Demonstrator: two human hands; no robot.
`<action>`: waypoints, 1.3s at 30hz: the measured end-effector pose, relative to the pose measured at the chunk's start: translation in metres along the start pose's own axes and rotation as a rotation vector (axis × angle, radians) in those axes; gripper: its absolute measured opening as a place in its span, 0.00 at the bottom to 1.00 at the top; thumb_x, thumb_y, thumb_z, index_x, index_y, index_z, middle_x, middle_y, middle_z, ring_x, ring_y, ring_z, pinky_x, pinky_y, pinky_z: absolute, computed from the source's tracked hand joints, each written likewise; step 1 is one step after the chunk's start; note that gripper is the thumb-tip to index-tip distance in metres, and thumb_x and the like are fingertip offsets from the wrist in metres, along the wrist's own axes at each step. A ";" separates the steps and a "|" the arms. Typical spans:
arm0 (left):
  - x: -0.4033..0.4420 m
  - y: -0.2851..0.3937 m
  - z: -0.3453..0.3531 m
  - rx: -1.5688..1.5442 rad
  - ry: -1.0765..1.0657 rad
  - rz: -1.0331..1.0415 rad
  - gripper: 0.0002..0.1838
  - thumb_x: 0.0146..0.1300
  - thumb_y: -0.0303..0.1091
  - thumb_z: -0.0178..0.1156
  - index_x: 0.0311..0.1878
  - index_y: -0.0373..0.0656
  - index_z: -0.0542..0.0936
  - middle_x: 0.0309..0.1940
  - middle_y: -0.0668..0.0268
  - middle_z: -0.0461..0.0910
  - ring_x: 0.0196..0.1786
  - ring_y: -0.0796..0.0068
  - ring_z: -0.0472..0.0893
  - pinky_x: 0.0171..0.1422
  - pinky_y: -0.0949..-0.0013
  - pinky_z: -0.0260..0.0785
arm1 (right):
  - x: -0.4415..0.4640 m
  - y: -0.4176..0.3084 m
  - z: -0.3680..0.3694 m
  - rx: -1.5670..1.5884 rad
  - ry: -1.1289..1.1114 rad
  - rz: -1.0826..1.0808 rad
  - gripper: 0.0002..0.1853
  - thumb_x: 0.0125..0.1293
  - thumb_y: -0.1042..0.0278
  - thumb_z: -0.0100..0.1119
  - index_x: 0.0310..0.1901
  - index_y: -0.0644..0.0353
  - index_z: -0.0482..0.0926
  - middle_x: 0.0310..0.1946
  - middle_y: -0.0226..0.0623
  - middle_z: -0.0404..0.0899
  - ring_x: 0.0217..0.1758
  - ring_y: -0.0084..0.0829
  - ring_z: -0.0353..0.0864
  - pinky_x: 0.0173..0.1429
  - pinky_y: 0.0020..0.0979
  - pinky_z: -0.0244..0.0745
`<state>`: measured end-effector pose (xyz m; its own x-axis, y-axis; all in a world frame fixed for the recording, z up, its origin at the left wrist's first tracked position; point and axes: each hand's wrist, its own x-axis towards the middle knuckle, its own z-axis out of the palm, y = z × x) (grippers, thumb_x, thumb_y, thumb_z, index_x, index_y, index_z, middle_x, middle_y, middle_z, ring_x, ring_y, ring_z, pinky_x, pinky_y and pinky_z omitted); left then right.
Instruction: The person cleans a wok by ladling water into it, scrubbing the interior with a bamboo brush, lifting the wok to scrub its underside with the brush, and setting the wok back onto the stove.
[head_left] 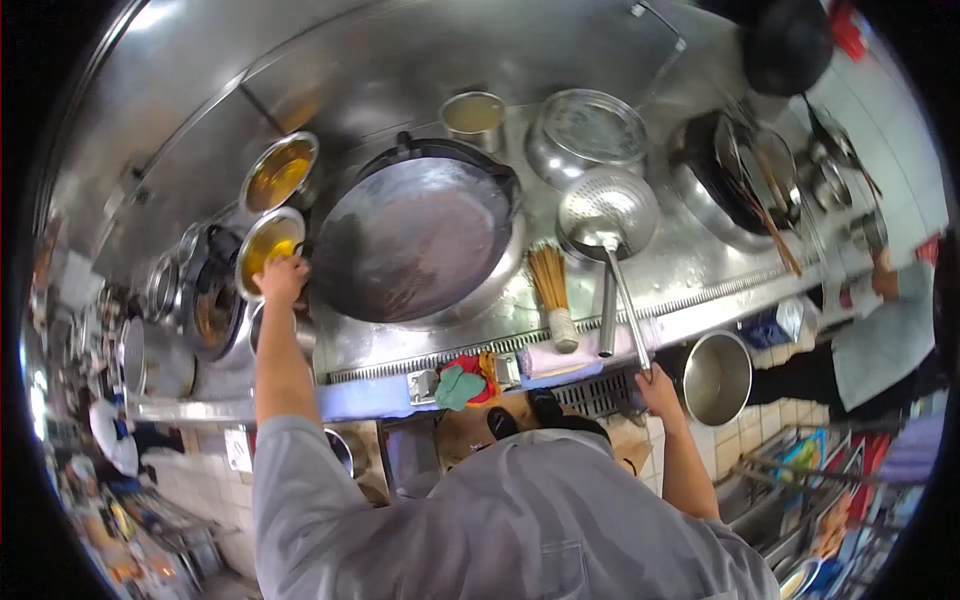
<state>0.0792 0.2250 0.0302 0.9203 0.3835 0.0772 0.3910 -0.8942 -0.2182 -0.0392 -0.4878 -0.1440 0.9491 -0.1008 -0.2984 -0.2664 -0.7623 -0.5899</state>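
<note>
My left hand [283, 277] is closed at the near rim of a metal bowl [252, 262] with yellow liquid, left of the wok; part of its grip is hidden. A second metal bowl [280, 172] of yellow liquid stands behind it. The large dark wok [410, 240] sits on the steel range, its inside bare and shiny. In my right hand [655, 388] is the end of the long handle of a perforated skimmer [607, 212]. The skimmer's round head rests over another pan, whose handle [608, 310] points toward me. A bamboo wok brush [552, 300] lies between wok and skimmer.
Folded cloths [467, 382] lie along the range's front edge. At the back stand a metal pot [474, 118] and an upturned basin [588, 130]. A deep pot [717, 378] is right of my right hand. Another person's sleeve [885, 330] shows at far right.
</note>
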 end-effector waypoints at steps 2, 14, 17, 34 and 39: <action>0.015 0.001 -0.003 0.083 -0.076 0.007 0.12 0.62 0.50 0.58 0.45 0.62 0.84 0.53 0.72 0.78 0.63 0.66 0.70 0.62 0.39 0.57 | -0.004 0.004 0.003 0.036 0.036 0.000 0.17 0.63 0.59 0.59 0.41 0.65 0.70 0.36 0.62 0.78 0.45 0.63 0.76 0.46 0.51 0.71; 0.060 -0.017 0.034 -0.154 0.015 -0.001 0.09 0.58 0.44 0.63 0.38 0.53 0.84 0.38 0.64 0.83 0.47 0.63 0.80 0.52 0.52 0.66 | -0.031 -0.014 -0.001 -0.028 0.224 -0.057 0.14 0.62 0.63 0.60 0.43 0.60 0.70 0.36 0.57 0.78 0.39 0.60 0.77 0.43 0.53 0.71; 0.094 -0.049 0.081 -0.549 -0.014 -0.194 0.08 0.62 0.37 0.58 0.31 0.43 0.78 0.22 0.64 0.77 0.27 0.69 0.78 0.29 0.64 0.67 | -0.029 -0.044 -0.011 -0.119 0.250 -0.039 0.16 0.62 0.65 0.60 0.49 0.59 0.70 0.40 0.56 0.79 0.40 0.58 0.78 0.43 0.52 0.73; 0.070 -0.041 -0.002 -0.988 0.110 -0.566 0.24 0.67 0.48 0.50 0.46 0.33 0.80 0.46 0.42 0.80 0.52 0.44 0.78 0.59 0.52 0.67 | 0.009 -0.236 -0.096 -0.017 -0.199 -0.315 0.17 0.65 0.68 0.58 0.51 0.68 0.72 0.24 0.44 0.75 0.28 0.36 0.78 0.36 0.36 0.71; 0.084 -0.034 0.030 -0.796 0.336 -0.475 0.25 0.67 0.48 0.51 0.48 0.32 0.80 0.48 0.42 0.79 0.55 0.45 0.77 0.60 0.53 0.67 | 0.018 -0.276 -0.094 -0.136 -0.280 -0.396 0.18 0.65 0.66 0.58 0.53 0.67 0.72 0.25 0.46 0.77 0.28 0.39 0.78 0.36 0.37 0.71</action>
<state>0.1429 0.2942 0.0152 0.5730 0.7677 0.2869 0.5034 -0.6059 0.6160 0.0676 -0.3390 0.0837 0.8864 0.3746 -0.2720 0.1473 -0.7852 -0.6014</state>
